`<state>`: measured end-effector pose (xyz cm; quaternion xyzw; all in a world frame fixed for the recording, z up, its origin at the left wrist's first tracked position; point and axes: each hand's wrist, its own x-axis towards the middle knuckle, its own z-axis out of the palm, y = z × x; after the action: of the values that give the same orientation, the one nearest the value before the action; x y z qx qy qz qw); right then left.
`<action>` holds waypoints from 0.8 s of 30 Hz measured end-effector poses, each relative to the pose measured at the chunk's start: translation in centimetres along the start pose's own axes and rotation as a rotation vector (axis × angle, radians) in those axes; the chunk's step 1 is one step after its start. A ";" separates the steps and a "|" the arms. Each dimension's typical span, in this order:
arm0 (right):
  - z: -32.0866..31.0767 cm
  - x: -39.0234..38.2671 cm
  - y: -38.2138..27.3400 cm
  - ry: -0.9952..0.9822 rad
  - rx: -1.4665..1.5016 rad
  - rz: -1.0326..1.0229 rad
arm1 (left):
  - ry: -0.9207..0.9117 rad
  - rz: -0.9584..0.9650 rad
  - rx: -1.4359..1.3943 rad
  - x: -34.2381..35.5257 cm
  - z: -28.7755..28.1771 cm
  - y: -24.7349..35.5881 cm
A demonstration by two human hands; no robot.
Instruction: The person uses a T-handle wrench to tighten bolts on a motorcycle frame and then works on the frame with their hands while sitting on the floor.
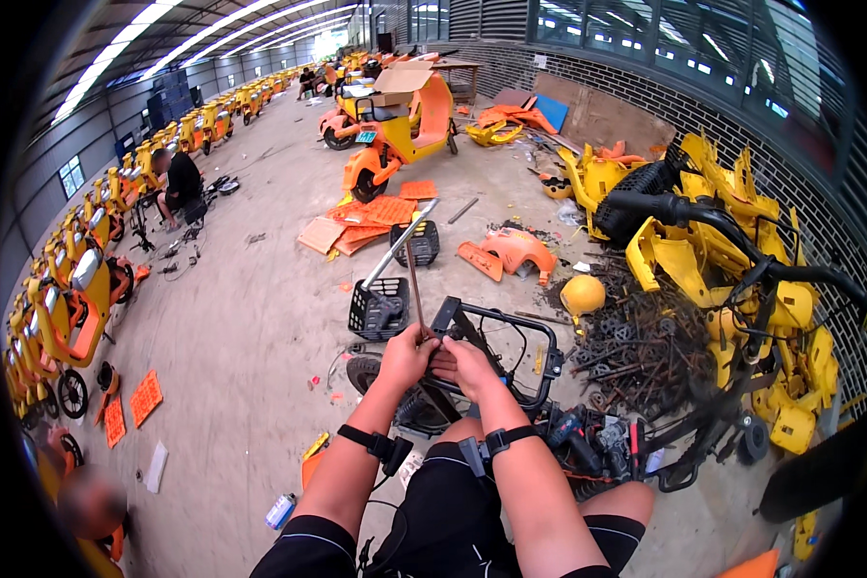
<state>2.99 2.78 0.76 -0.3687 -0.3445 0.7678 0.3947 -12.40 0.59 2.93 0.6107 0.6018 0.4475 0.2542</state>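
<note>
My left hand [408, 354] is closed round the lower end of a long, thin metal rod [413, 283] that stands up at a slant. A silver tube [400, 246] slants near its top. Just beside it, my right hand [459, 364] has its fingers curled together at the rod's foot; what they grip is hidden. Both hands are over a black metal bike frame [518, 326] with a wheel [362, 373]. Behind them are two black plastic baskets [376, 313]. A drill [573, 438] lies among tools by my right forearm.
Dark metal parts [636, 347], a yellow helmet [583, 297] and yellow panels [785, 424] crowd the right. Orange panels [380, 212] and a scooter [400, 135] stand or lie ahead. Scooters [77, 318] line the left, where a co-worker [178, 183] sits; another person [87, 506] is at lower left.
</note>
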 end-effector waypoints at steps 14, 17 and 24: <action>-0.9 0.1 -0.4 -0.021 0.003 0.077 | -0.124 0.852 0.492 12.8 -6.4 18.2; 0.1 0.4 0.1 -0.092 -0.030 0.055 | -0.338 0.527 0.556 16.6 -6.5 18.9; -1.6 1.1 0.6 -0.056 0.092 0.055 | -0.281 0.838 0.645 15.2 -6.7 18.1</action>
<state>3.66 3.85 -0.89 -0.3378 -0.3095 0.8035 0.3800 -10.85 11.06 25.12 0.8990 0.3739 0.2175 -0.0679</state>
